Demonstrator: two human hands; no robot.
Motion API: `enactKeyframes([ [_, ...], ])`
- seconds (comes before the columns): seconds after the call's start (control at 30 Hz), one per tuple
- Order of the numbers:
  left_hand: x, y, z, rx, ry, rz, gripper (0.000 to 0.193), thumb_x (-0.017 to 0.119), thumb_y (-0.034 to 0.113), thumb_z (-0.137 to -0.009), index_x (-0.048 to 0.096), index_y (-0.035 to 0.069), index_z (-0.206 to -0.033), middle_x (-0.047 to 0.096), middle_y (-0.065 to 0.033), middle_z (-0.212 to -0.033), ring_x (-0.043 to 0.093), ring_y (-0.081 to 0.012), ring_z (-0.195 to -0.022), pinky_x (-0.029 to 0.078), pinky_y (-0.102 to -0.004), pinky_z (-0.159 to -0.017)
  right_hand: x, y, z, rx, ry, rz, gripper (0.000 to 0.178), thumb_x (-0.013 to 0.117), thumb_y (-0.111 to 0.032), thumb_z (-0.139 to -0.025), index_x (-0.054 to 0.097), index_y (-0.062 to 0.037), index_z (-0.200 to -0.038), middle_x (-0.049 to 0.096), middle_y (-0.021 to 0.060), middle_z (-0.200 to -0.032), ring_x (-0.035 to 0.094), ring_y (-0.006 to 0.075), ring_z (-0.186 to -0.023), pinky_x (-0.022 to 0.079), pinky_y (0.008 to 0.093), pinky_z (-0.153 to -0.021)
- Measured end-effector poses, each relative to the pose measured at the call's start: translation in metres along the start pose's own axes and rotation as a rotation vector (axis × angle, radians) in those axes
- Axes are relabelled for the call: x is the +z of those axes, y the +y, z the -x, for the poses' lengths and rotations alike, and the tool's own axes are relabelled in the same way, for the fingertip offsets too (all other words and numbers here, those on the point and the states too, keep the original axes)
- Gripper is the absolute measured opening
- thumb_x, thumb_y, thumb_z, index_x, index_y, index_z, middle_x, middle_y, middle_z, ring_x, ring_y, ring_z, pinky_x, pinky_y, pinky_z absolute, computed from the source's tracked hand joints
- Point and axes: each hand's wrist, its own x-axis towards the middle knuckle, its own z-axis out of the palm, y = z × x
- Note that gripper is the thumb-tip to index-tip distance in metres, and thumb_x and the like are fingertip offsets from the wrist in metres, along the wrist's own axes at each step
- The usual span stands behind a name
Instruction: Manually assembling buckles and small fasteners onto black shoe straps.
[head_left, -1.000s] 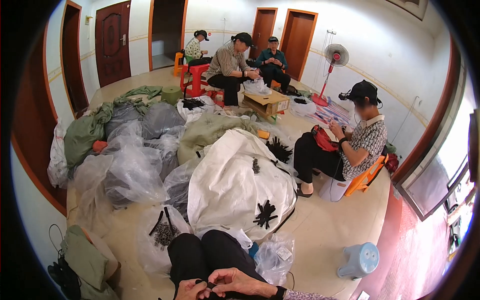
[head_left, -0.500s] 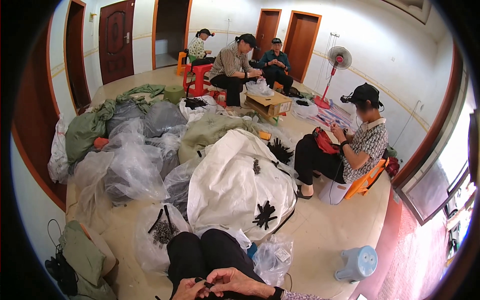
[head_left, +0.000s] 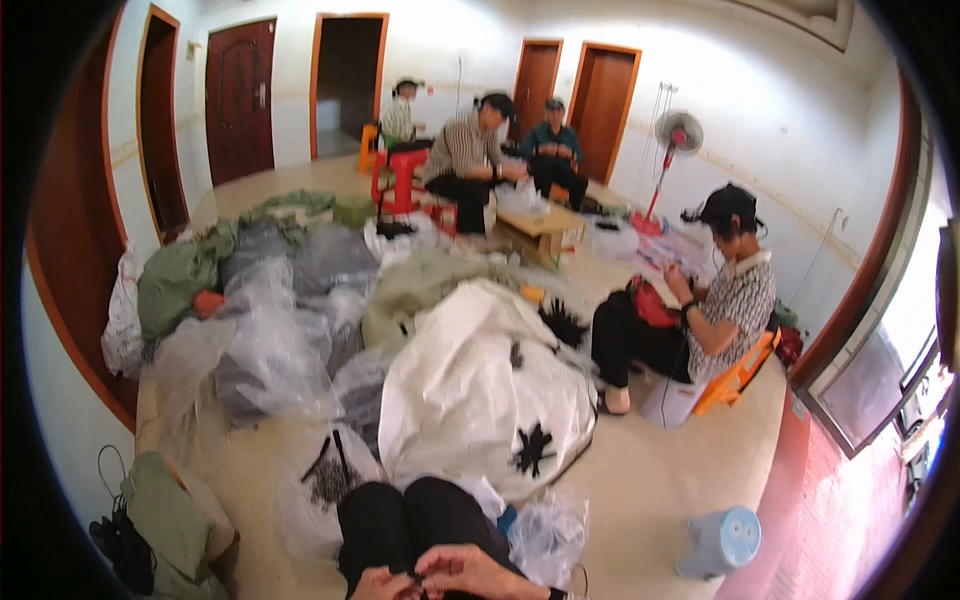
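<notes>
At the lower edge, my left hand (head_left: 383,584) and my right hand (head_left: 470,573) meet above my black-trousered lap. Pinched between their fingertips is a short black strip (head_left: 420,578); it is mostly covered by the fingers and blurred. Left of my knees, a clear plastic bag (head_left: 300,530) lies open with small dark metal-looking pieces (head_left: 330,487) and a few black strips in it. Beyond my knees, a bunch of black strips (head_left: 533,449) rests on a large white sack (head_left: 440,400), with a small dark cluster (head_left: 517,353) farther up.
A blue stool (head_left: 722,542) stands on the floor at right, past a crumpled clear bag (head_left: 550,535). Plastic bags (head_left: 275,350) and green sacks are heaped at left. Several people sit working on stools, one (head_left: 735,300) at right. Behind is a standing fan (head_left: 680,132).
The whole view has shifted slightly, with the room lower in the picture and more blurred. My hands stay together on the black strip, the right one still pinching.
</notes>
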Motion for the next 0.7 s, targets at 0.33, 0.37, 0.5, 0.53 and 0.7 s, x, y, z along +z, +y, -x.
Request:
enactKeyframes([
  [0.33, -0.001, -0.001, 0.0, 0.183, 0.0, -0.113, 0.032, 0.052, 0.024, -0.096, 0.066, 0.003, -0.076, 0.061, -0.0017, -0.066, 0.054, -0.0096, -0.06, 0.041, -0.0249, -0.057, 0.016, -0.009, 0.003, -0.203, 0.13, 0.262, 0.021, 0.068, 0.001, -0.087, 0.066, -0.0005, -0.108, 0.06, 0.0014, -0.098, 0.058, 0.0073, -0.093, 0.049, 0.0211, -0.082],
  [0.37, 0.002, 0.001, 0.004, 0.123, 0.026, -0.043, 0.033, 0.052, 0.025, -0.096, 0.064, 0.004, -0.073, 0.061, -0.0007, -0.065, 0.054, -0.0089, -0.06, 0.04, -0.0246, -0.056, 0.048, -0.042, 0.009, -0.318, 0.134, 0.287, 0.016, 0.067, 0.0, -0.087, 0.06, 0.002, -0.101, 0.065, 0.0093, -0.087, 0.065, 0.0154, -0.077, 0.054, 0.0283, -0.072],
  [0.5, 0.001, -0.018, -0.001, 0.033, -0.04, 0.103, 0.034, 0.051, 0.025, -0.097, 0.064, 0.003, -0.075, 0.059, -0.0007, -0.066, 0.052, -0.0089, -0.059, 0.038, -0.0239, -0.054, 0.039, -0.026, 0.015, -0.326, 0.244, 0.516, 0.011, 0.066, 0.002, -0.087, 0.063, 0.0039, -0.097, 0.063, 0.008, -0.089, 0.067, 0.0175, -0.086, 0.054, 0.028, -0.075],
  [0.53, 0.0, -0.019, 0.003, 0.026, -0.024, 0.104, 0.034, 0.051, 0.025, -0.097, 0.064, 0.003, -0.075, 0.059, -0.0007, -0.066, 0.052, -0.0089, -0.059, 0.038, -0.0239, -0.054, 0.046, -0.033, 0.017, -0.293, 0.215, 0.327, 0.012, 0.066, 0.001, -0.088, 0.063, 0.0039, -0.099, 0.063, 0.0085, -0.089, 0.066, 0.0172, -0.086, 0.053, 0.0275, -0.075],
  [0.7, 0.002, -0.004, -0.004, 0.122, 0.005, -0.011, 0.033, 0.049, 0.022, -0.097, 0.062, 0.003, -0.074, 0.059, -0.0003, -0.065, 0.051, -0.009, -0.059, 0.038, -0.0239, -0.055, 0.045, -0.041, 0.011, -0.441, 0.254, 0.767, 0.022, 0.072, -0.005, -0.084, 0.062, 0.0028, -0.102, 0.063, 0.0083, -0.086, 0.062, 0.0149, -0.074, 0.05, 0.025, -0.068],
])
